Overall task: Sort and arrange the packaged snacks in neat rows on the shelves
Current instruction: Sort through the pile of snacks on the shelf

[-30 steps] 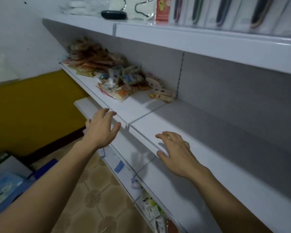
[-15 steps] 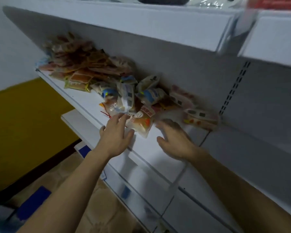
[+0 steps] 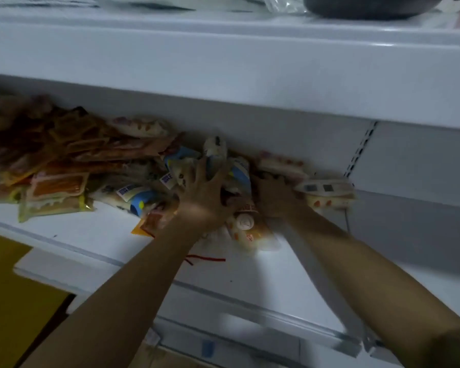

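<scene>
Progress: sorting barely begun, judged from the layout. The loose heap of small plastic snack packets [image 3: 133, 168] lies unsorted on the white metal shelf [image 3: 72, 235], against its back panel; no row is visible anywhere in view.

Left hand [image 3: 205, 197]: fingers spread and straight, pressed flat on top of the white-and-blue packets [image 3: 141, 200] in the middle of the heap. Nothing pinched or lifted, as far as the blur allows.

Right hand [image 3: 274, 197]: fingers reach into the packets just past the left hand's thumb side. Fingertips are buried and smeared; whether they curl round a packet cannot be told.

Beyond the left hand's little-finger side: flat orange and brown sachets [image 3: 56, 187], overlapping at odd angles. Just off the right hand's fingertips: a pale packet with dark squares [image 3: 327, 188], near the shelf's slotted upright. Under both wrists: a cream packet with a round label [image 3: 246, 224] and a thin red strand [image 3: 207, 259] on bare shelf.

Left to do: separate kinds, square up, line in rows, essentially the whole job.
</scene>
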Demonstrator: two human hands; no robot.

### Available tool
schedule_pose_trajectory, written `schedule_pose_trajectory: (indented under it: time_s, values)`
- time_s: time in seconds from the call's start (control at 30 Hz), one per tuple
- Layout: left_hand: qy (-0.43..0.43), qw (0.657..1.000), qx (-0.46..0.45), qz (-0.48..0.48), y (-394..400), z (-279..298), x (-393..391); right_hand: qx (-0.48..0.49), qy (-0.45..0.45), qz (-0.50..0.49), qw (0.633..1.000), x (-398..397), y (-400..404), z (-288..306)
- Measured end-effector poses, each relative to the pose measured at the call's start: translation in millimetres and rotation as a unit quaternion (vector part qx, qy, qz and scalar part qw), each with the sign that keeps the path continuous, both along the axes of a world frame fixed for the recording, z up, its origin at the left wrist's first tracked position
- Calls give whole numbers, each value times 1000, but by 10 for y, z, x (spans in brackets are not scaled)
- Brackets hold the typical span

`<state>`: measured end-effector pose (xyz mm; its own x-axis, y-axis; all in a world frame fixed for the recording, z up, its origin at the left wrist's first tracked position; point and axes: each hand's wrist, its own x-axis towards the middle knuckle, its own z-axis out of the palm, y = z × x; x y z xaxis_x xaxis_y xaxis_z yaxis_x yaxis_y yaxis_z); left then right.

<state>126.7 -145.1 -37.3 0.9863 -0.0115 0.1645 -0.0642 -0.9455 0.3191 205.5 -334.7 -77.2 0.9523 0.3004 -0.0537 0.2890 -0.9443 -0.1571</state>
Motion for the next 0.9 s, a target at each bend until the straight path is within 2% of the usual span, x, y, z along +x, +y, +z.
schedule_pose_trajectory:
  time_s: [0.17, 0.23, 0.3, 0.4, 0.57, 0.67, 0.8, 0.9]
  values:
    - [-16, 999, 10, -38, 347, 112, 291, -42, 13, -90, 995, -75, 416, 133]
    - [-32, 998, 15, -54, 473, 70, 368, -57, -80, -100, 990, -41, 540, 98]
    - [-52, 996, 15, -70, 563, 10, 396, -74, -72, -106, 989, 54, 603, 13]
    - [-80, 993, 7, -87, 625, -88, 375, -47, -29, -89, 995, 122, 616, -81]
    - [-89, 992, 13, -87, 662, -156, 363, 10, -77, -94, 993, -22, 511, 0]
    - [-72, 993, 11, -95, 669, -181, 381, -7, -112, -142, 983, -249, 435, 23]
    - [-50, 992, -29, -114, 641, -158, 362, 109, -115, -261, 952, -580, 332, 110]
    - [-47, 988, -56, -134, 589, -134, 335, 130, -123, -278, 944, -782, 154, 211]
